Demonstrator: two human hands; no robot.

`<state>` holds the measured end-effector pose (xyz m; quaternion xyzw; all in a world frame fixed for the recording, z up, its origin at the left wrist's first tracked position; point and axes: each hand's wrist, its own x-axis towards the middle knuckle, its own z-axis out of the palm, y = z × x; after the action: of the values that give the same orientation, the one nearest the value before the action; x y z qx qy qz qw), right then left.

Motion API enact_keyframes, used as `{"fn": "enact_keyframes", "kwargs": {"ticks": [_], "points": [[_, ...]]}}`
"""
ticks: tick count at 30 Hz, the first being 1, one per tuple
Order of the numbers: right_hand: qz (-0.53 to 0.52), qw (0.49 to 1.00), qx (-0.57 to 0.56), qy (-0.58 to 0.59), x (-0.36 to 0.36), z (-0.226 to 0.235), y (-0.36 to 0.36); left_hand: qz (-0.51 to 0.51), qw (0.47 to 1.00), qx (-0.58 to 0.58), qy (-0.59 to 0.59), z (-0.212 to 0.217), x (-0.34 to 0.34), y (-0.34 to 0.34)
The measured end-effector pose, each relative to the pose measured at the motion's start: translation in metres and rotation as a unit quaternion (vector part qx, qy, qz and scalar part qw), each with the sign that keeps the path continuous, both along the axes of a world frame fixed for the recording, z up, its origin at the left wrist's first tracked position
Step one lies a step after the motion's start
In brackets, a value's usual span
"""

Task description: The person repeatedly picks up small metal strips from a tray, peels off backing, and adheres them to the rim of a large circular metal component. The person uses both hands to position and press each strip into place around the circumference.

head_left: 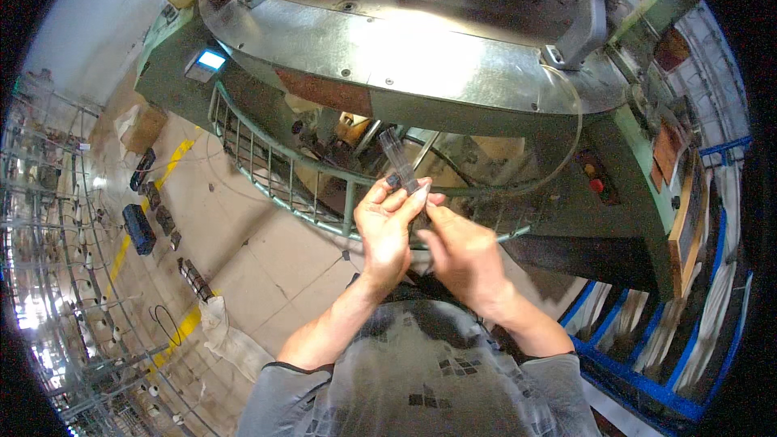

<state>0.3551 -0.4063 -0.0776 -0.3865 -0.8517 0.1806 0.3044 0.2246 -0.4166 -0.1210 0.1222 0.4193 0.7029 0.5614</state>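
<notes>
My left hand (384, 231) is closed round a bundle of thin grey needle-like strips (396, 154), which points up and away towards the machine. A small dark round piece shows by its index finger; I cannot make out what it is. Close against the lower end of the bundle is my right hand (465, 249), its fingers curled and slightly blurred. What it pinches is hidden between the two hands. Both hands are in front of the body, above a curved green rail (324, 163).
A large machine with a shiny metal rim (307, 36) stands ahead, with a small lit screen (212, 60) on its left and a red button (596, 185) on its right. Racks of thread cones (61, 259) are at left. A blue box (139, 229) lies on the floor. Blue framing (623, 372) stands lower right.
</notes>
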Motion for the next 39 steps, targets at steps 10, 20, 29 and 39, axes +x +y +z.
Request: {"fn": "enact_keyframes", "kwargs": {"ticks": [10, 20, 29, 39], "points": [[0.083, 0.800, -0.535, 0.257, 0.011, 0.004, 0.079, -0.328, 0.942, -0.072, -0.021, 0.017, -0.031, -0.018], [0.007, 0.840, -0.447, 0.307, -0.007, -0.012, 0.099, -0.207, 0.965, -0.125, 0.105, 0.025, -0.026, -0.013], [-0.028, 0.839, -0.437, 0.323, -0.056, -0.024, 0.091, -0.308, 0.938, -0.139, 0.072, 0.016, -0.087, 0.008], [-0.066, 0.711, -0.574, 0.402, -0.176, -0.032, 0.088, -0.375, 0.910, -0.171, 0.048, 0.019, -0.225, 0.037]]}}
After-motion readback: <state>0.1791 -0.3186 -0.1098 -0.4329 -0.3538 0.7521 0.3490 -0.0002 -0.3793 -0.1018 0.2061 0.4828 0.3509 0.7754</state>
